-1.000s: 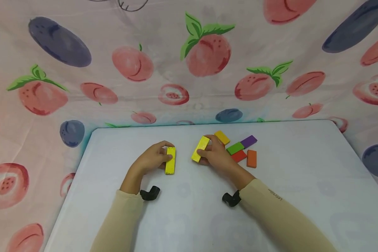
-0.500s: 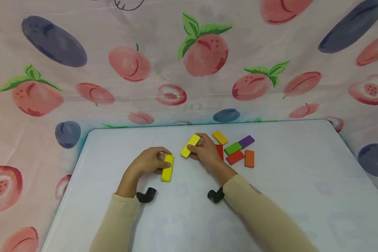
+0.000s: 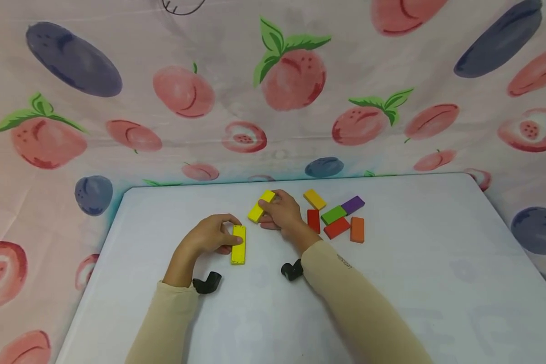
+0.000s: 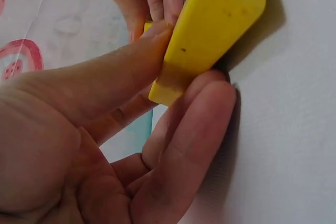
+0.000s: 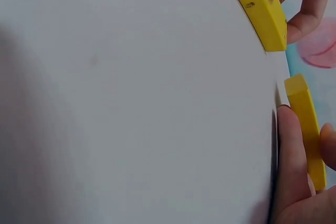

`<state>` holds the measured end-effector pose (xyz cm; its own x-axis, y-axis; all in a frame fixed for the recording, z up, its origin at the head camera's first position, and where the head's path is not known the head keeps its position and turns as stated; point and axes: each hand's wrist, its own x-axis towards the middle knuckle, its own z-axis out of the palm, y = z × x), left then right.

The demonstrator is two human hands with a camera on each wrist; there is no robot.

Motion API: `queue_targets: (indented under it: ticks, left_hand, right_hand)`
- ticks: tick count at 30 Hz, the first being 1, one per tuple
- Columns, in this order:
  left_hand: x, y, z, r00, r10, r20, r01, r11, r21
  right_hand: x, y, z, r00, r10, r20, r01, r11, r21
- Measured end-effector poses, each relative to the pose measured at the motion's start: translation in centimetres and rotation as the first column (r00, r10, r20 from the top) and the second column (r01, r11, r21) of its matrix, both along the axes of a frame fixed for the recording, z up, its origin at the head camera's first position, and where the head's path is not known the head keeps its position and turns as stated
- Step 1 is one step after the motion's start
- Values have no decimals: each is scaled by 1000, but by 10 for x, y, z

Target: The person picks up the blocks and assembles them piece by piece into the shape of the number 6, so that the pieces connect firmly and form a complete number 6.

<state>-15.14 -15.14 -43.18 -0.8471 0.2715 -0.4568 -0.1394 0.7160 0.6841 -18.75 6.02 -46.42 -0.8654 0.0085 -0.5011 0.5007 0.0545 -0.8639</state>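
In the head view my left hand [image 3: 211,235] pinches a yellow block [image 3: 238,254], thumb on its face, close to the table. The left wrist view has that yellow block [image 4: 220,19] held between thumb and fingers, with its shadow on the white surface. My right hand [image 3: 284,212] holds a second yellow block [image 3: 256,212], tilted, a little farther back and to the right. Seen from the right wrist, this yellow block [image 5: 306,129] lies between thumb and fingers. A gap separates the two blocks.
Right of my right hand lie an amber block [image 3: 315,199], a purple block [image 3: 353,205], a green block [image 3: 333,215], two red blocks, one [image 3: 313,221] standing apart, and an orange block [image 3: 357,230]. Behind the white table [image 3: 414,283] hangs a fruit-patterned cloth [image 3: 300,141].
My right hand has carried its yellow block leftward, uncovering a red block. My left hand has come slightly nearer the front with its yellow block. The view has shifted a little.
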Motion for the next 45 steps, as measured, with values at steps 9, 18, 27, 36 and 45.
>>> queue_targets:
  ticks: [9,18,27,36,45]
  left_hand:
    - [-1,-5,-4,1000,-13,-4,13,1000,-3]
    - [-1,-4,-5,995,-76,-64,76,997,-12]
    - [-2,-10,-6,995,-82,-59,81,997,-10]
    - [-3,-16,-4,990,-130,-54,130,991,1]
    - [1,-16,1,951,-245,-190,200,953,-228]
  right_hand:
    - [-7,-14,-2,1000,24,-14,-22,995,97]
    - [-10,-13,1,997,69,16,-71,981,183]
    - [-12,-6,1,994,99,39,-103,984,144]
    - [-16,-2,-1,992,107,61,-111,991,69]
    - [-15,-2,0,992,113,55,-117,990,73]
